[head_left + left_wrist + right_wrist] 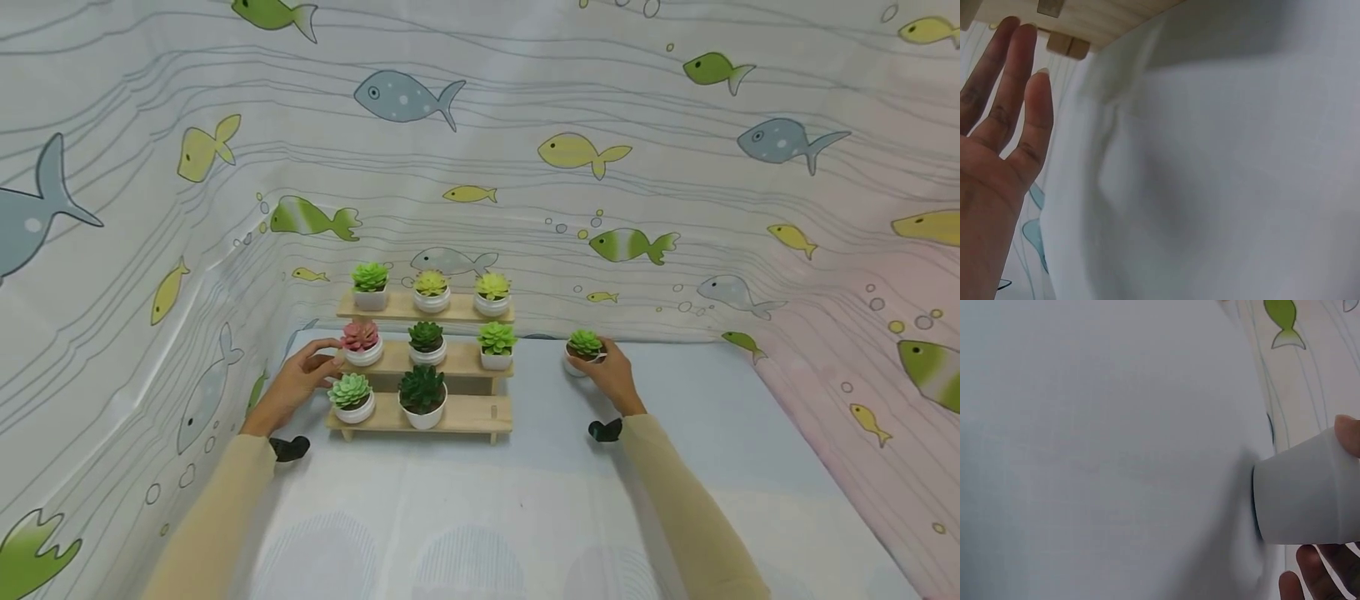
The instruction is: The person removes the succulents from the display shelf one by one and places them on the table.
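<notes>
My right hand [613, 373] grips a green potted succulent [584, 343] by its white pot [1304, 490], right of a three-tier wooden stand [468, 414]. The pot's base is at or just over the table surface; I cannot tell which. At the stand's left side, my left hand [303, 379] has its fingertips beside a pink potted succulent [361, 337] on the middle tier; whether they touch it is unclear. Loosely straight fingers [1038, 115] show under the wooden edge in the left wrist view. Below the pink plant, a pale green potted succulent [351, 393] stands on the lowest tier.
A dark green potted succulent [422, 390] stands mid-way along the lowest tier. Another dark one [427, 337] and a bright green one [497, 342] share the middle tier. Three more line the top tier [461, 310]. Fish-print cloth walls [525, 233] surround the white-blue table [540, 500].
</notes>
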The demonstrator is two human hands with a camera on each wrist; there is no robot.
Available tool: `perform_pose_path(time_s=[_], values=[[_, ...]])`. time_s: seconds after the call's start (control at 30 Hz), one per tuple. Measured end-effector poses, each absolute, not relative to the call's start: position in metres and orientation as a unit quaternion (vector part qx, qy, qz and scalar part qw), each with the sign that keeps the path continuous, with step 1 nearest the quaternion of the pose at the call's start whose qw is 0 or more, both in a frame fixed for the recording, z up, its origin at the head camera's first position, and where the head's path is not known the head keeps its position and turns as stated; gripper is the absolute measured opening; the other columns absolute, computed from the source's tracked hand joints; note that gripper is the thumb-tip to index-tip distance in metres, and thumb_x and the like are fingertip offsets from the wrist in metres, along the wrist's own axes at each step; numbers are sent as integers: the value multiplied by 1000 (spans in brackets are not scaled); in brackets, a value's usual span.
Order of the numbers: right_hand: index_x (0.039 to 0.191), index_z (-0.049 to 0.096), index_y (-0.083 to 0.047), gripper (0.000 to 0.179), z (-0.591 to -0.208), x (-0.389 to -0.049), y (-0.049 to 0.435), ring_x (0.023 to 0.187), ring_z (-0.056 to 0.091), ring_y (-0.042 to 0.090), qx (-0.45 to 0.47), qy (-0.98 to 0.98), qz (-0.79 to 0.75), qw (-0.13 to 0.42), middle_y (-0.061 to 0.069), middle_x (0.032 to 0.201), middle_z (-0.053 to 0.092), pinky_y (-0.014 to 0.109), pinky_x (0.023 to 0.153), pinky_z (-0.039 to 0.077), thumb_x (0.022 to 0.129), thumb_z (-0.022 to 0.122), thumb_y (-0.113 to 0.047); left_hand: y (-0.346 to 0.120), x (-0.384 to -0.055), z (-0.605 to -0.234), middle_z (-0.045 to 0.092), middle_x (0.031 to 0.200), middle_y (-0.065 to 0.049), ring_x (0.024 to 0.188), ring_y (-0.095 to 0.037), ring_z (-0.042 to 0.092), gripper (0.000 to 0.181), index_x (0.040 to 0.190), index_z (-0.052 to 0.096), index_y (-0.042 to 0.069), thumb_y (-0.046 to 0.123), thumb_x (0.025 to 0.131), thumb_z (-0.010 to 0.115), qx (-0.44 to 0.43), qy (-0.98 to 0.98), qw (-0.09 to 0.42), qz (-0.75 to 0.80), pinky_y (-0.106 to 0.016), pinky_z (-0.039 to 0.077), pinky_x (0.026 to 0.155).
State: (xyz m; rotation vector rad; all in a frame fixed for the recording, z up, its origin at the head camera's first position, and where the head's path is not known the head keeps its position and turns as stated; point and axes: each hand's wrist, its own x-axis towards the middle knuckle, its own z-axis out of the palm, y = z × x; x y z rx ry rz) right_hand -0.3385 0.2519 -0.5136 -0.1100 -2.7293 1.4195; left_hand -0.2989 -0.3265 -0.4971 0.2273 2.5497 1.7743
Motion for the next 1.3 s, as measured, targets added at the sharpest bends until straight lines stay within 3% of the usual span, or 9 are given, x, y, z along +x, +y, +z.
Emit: perform_pose_path(time_s=[0.2,0.43,0.73,1.13,1.3], values=[[158,33,-4,97,-517,-338,253,125,49,36,-43,-881,471,29,21,148,47,54,106,42,88,79,-53,-328,-299,-498,61,129,-19,99,-16,68,51,144,49,18,44,103,63,75,820,16,567,-43,56,86],[158,33,-6,97,-517,-338,255,123,51,35,-34,-877,478,28,19,144,49,52,103,43,88,77,-56,-328,-298,-496,63,126,-14,100,-17,68,49,143,50,20,43,103,63,76,817,16,572,-35,56,83],[160,30,-8,99,-510,-337,259,128,47,36,-29,-875,483,12,22,150,43,54,104,41,87,81,-51,-329,-299,-497,64,124,-11,99,-15,67,49,144,50,21,44,103,63,69,817,20,572,-34,56,83],[158,37,-8,90,-486,-330,267,133,43,47,12,-892,438,109,28,148,42,61,103,43,89,81,-46,-329,-299,-499,64,124,-10,100,-15,67,48,143,50,22,44,103,63,70,816,18,573,-39,56,86],[154,43,-8,83,-475,-326,266,135,37,48,18,-898,416,146,27,146,44,64,105,37,89,82,-41,-328,-298,-498,64,124,-11,100,-15,67,48,143,50,22,44,102,63,69,818,16,570,-39,56,85]])
